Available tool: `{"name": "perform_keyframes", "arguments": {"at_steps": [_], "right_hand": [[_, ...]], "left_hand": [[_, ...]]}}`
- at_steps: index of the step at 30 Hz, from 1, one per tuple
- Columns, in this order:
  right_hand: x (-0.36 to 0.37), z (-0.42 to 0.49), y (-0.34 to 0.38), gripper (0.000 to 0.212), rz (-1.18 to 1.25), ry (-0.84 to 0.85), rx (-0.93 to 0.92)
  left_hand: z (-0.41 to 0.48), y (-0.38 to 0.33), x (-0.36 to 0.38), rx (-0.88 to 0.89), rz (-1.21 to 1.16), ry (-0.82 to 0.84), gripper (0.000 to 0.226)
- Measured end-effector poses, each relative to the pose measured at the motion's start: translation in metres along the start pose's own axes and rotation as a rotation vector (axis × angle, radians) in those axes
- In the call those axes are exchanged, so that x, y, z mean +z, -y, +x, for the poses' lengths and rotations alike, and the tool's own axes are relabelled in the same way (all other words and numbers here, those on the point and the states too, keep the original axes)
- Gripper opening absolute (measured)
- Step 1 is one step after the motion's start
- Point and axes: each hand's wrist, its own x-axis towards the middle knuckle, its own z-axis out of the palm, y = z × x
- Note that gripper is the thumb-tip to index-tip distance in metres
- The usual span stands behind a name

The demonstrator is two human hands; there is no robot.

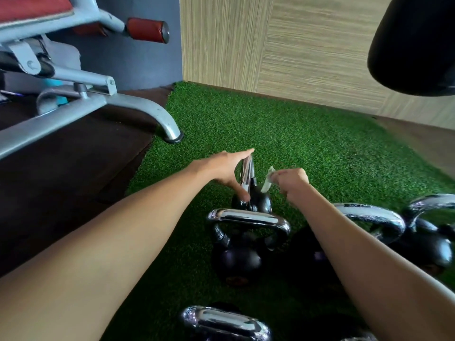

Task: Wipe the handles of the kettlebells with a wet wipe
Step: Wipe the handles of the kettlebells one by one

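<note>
Several black kettlebells with chrome handles stand on green artificial turf [307,143]. The farthest, smallest kettlebell [259,200] has its chrome handle [247,175] between the straight fingers and thumb of my left hand [227,172], fingers over the top, thumb low near the ball. Just to its right, my right hand [293,182] grips a crumpled pale wet wipe [268,180], which hangs beside the handle, apart from it. A larger kettlebell [236,257] with a wide handle [248,216] stands nearer me. My right forearm hides part of another kettlebell [379,217].
A grey-framed gym bench [103,104] with red padding stands at the left on dark flooring, its foot at the turf's edge. A wood-pattern wall [283,45] closes the back. A black punching bag [416,45] hangs at the upper right. More kettlebells sit at the right [430,242] and bottom [226,323].
</note>
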Motion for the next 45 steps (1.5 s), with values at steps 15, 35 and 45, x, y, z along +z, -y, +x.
{"name": "perform_keyframes", "arguments": {"at_steps": [15,35,45], "right_hand": [[-0.014,-0.035,-0.001,0.029,0.092,0.004,0.047],[-0.026,-0.035,0.019,0.030,-0.471,0.062,-0.202],[-0.053,0.005,0.026,0.025,-0.525,0.098,-0.379]], "left_hand": [[0.056,-0.057,-0.026,0.121,0.456,-0.048,0.072],[0.072,-0.014,-0.033,0.184,0.604,-0.126,0.037],[0.035,-0.006,-0.011,-0.006,0.525,-0.174,0.038]]}}
